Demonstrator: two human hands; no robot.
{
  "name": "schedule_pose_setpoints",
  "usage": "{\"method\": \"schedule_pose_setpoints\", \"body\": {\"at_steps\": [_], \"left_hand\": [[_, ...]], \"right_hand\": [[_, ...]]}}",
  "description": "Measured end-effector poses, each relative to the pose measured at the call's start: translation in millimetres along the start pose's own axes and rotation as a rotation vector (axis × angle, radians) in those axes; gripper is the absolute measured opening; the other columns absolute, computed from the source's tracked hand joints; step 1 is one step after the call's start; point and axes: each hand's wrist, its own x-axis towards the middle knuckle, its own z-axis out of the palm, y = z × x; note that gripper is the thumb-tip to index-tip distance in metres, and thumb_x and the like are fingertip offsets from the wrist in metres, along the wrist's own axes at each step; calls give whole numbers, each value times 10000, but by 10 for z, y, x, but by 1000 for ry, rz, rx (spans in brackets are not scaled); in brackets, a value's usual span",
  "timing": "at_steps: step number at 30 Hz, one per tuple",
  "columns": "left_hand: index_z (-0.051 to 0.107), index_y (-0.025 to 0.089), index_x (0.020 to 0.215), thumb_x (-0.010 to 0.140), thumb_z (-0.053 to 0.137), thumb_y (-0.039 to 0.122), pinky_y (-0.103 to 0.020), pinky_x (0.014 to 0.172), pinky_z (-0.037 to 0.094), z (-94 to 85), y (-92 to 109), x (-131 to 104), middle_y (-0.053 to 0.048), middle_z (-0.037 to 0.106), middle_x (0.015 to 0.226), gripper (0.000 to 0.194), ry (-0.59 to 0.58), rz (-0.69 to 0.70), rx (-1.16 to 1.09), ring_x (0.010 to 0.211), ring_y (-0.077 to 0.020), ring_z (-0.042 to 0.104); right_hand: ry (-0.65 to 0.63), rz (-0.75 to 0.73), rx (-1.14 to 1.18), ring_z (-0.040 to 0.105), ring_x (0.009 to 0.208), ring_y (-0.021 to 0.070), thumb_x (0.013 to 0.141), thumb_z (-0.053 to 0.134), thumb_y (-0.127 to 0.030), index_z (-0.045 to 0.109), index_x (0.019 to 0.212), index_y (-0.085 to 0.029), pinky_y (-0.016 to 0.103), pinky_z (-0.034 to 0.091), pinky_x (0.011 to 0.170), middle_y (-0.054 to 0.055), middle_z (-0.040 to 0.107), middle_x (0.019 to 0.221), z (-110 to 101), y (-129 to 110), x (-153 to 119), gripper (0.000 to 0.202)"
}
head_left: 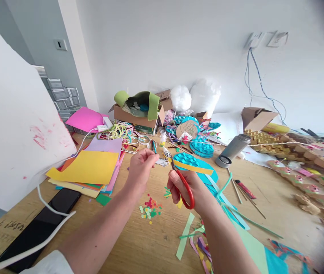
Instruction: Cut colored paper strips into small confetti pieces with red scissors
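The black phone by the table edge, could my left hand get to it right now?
Probably yes. The black phone lies flat and uncovered just outside the left hand, with only a white cable across it; the hand's fingers are pinched, so they'd have to let go first.

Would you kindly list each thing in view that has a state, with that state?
Left hand: raised, fingertips pinched on a small blue strip.
Right hand: gripping the scissors.
Scissors: red-handled, held up off the table.
Metal flask: lying on its side.
Phone: flat, screen dark.
Cardboard box: open, stuffed with green felt.
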Motion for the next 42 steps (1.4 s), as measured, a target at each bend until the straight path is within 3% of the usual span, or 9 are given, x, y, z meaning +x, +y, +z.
{"method": "schedule_pose_setpoints", "body": {"at_steps": [6,11,22,30,42], "left_hand": [[572,167,553,673,676,289,-260,612,361,92,-28,-131,31,501,548,200,-146,-47,22,581,-104,436],[617,162,591,627,706,278,-258,637,377,106,-31,-131,23,544,595,151,-86,-90,-14,612,-110,463],[612,162,585,613,704,268,-250,612,359,90,-17,-108,32,518,563,144,-37,-90,7,596,-108,448],[648,155,602,637,686,273,-256,626,370,48,25,-84,6,566,624,129,-80,-78,103,627,-119,488],[645,164,607,608,690,265,-260,614,385,54,9,-83,12,573,605,111,-125,-128,61,599,-117,486]], "right_hand": [[13,-16,45,484,347,104,810,435,-737,529,636,-188,213,332,369,-17,538,407,52,16,26,583],[23,15,50,507,365,104,783,556,-687,537,636,-175,202,347,377,-7,560,438,81,9,41,533],[19,39,22,521,381,108,790,554,-681,540,644,-172,199,349,381,-2,581,458,91,29,60,530],[-23,34,-4,539,416,110,793,543,-680,549,658,-170,205,381,406,10,606,489,44,-1,38,527],[-25,20,-37,510,388,101,807,519,-676,553,650,-171,207,372,394,12,609,495,24,12,34,530]]}}
